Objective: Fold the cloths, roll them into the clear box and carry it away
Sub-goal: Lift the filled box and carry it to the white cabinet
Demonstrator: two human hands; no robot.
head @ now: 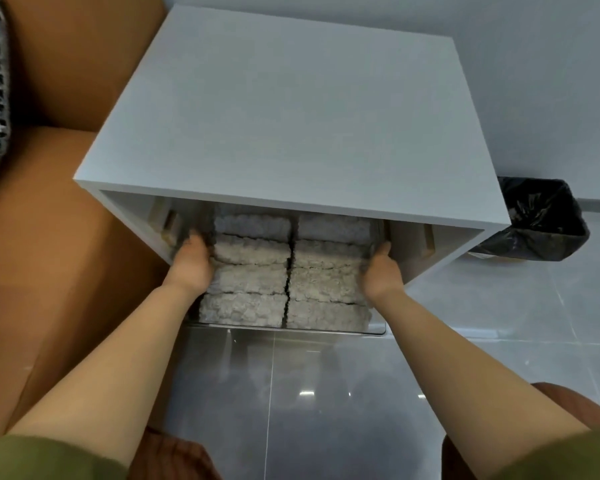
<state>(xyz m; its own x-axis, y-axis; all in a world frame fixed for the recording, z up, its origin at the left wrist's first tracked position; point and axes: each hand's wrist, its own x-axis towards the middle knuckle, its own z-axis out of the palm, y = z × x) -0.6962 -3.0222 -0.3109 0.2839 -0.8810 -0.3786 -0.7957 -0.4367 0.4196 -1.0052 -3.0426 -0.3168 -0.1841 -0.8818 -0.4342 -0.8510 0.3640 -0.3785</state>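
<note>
Clear box (291, 327), packed with rolled cloths (253, 251) in two rows, sits half inside the white cabinet (291, 116). My left hand (193, 261) and right hand (381, 271) clasp its side walls; fingertips shadowed. Judged: rigid, slick, moderately heavy; grip both sides. No writing legible.

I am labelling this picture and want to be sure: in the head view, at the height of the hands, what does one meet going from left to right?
Brown sofa → left hand → clear box with the rolled cloths → right hand → black-lined bin.
</note>
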